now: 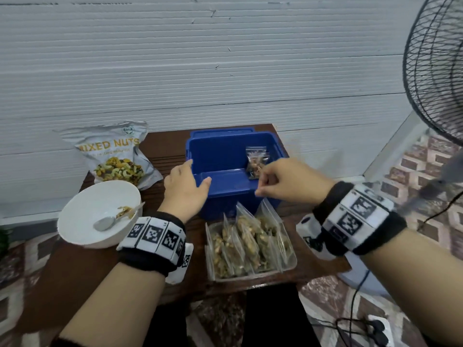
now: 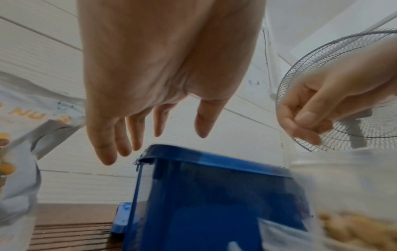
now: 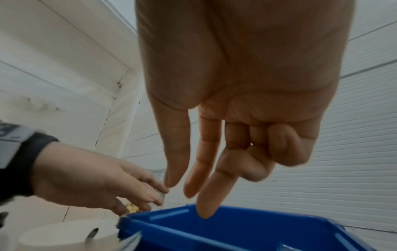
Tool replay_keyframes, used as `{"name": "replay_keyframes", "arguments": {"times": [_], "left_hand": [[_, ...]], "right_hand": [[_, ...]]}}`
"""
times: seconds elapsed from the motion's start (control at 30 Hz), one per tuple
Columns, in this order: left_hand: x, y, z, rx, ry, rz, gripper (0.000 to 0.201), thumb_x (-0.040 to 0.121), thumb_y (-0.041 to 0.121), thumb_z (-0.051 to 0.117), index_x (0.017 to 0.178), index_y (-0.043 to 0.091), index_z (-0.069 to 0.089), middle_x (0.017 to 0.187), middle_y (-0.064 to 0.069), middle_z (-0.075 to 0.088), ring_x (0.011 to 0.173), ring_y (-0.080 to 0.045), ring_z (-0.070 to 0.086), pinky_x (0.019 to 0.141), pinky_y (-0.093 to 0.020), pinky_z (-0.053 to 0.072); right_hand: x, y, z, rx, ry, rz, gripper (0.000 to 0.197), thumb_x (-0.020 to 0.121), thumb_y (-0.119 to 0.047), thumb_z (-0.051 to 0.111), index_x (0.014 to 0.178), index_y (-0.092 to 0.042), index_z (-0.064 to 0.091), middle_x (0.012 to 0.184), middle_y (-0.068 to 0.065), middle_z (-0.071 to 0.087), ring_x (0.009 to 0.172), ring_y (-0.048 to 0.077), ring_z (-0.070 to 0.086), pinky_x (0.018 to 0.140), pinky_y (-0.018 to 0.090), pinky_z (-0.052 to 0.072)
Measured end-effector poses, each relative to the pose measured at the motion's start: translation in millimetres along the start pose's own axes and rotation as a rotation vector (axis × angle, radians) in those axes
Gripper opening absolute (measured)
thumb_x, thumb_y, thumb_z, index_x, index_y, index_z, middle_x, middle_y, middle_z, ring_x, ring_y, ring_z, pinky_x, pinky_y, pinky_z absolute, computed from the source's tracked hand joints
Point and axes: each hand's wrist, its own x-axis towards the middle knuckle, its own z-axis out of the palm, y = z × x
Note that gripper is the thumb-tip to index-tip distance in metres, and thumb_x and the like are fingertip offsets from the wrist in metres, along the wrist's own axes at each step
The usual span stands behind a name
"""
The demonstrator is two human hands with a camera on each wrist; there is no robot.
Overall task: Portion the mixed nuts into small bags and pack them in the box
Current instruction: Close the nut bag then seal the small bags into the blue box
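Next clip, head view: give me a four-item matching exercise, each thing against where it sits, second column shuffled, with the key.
Things:
1. spoon
2. single small bag of nuts
3. row of filled bags
4. mixed nuts pouch

Places:
A. upright in the clear tray, in front of the box
B. against the wall, behind the bowl
C. inside the blue box, at its right side
D. in the white bowl, left of the box

Pairs: 1-D, 2-C, 3-A, 4-B
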Motion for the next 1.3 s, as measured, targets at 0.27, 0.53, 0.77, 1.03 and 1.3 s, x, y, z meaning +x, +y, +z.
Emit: {"name": "replay_keyframes", "arguments": {"times": [0.27, 0.53, 0.77, 1.03, 1.3], "left_hand": [[-59.9, 22.5, 11.5, 0.037, 0.048, 0.143, 0.053, 0.096, 0.037, 0.05, 0.144, 0.02, 0.034, 0.146, -0.003, 0.031, 0.139, -0.025, 0.02, 0.112, -0.034, 0.017], [-86.7, 28.5, 27.5, -0.007, -0.001, 0.211, 0.042, 0.096, 0.036, 0.05, 0.136, 0.025, 0.042, 0.144, 0.001, 0.031, 0.139, -0.019, 0.015, 0.111, -0.032, 0.014], [-89.7, 31.7, 27.0, -0.126, -0.046, 0.502, 0.02, 0.094, 0.037, 0.054, 0.111, 0.045, 0.06, 0.123, 0.022, 0.049, 0.126, -0.008, 0.035, 0.11, -0.046, 0.025], [-90.5, 39.1, 25.2, -0.285, -0.123, 0.509, 0.025, 0.089, 0.017, 0.064, 0.111, 0.029, 0.061, 0.097, 0.014, 0.065, 0.099, 0.004, 0.057, 0.095, -0.016, 0.04], [-94.9, 49.1, 26.4, -0.421, -0.025, 0.47, 0.015, 0.092, 0.01, 0.059, 0.095, 0.025, 0.061, 0.09, 0.012, 0.061, 0.083, 0.007, 0.055, 0.076, -0.006, 0.04]], "right_hand": [[-90.9, 1.6, 55.1, 0.176, 0.063, 0.234, 0.033, 0.071, -0.053, 0.074, 0.078, -0.025, 0.058, 0.074, -0.011, 0.057, 0.071, 0.004, 0.053, 0.062, 0.025, 0.044], [-105.6, -8.0, 106.5, 0.19, 0.349, 0.238, 0.018, 0.082, -0.025, 0.067, 0.073, -0.022, 0.052, 0.074, -0.009, 0.045, 0.078, 0.016, 0.051, 0.07, 0.03, 0.039], [-94.6, -10.1, 106.3, 0.313, 0.651, 0.143, 0.014, 0.08, -0.014, 0.069, 0.073, -0.014, 0.057, 0.068, -0.009, 0.047, 0.069, 0.01, 0.045, 0.062, 0.023, 0.03], [-88.5, -13.6, 94.7, 0.389, 0.717, 0.067, 0.01, 0.085, -0.018, 0.067, 0.077, -0.019, 0.06, 0.075, -0.006, 0.055, 0.071, -0.002, 0.046, 0.065, 0.007, 0.032], [-84.6, -16.1, 82.9, 0.497, 0.769, 0.08, 0.007, 0.085, -0.023, 0.069, 0.084, -0.019, 0.063, 0.081, -0.008, 0.059, 0.08, 0.005, 0.052, 0.071, 0.014, 0.039]]}}
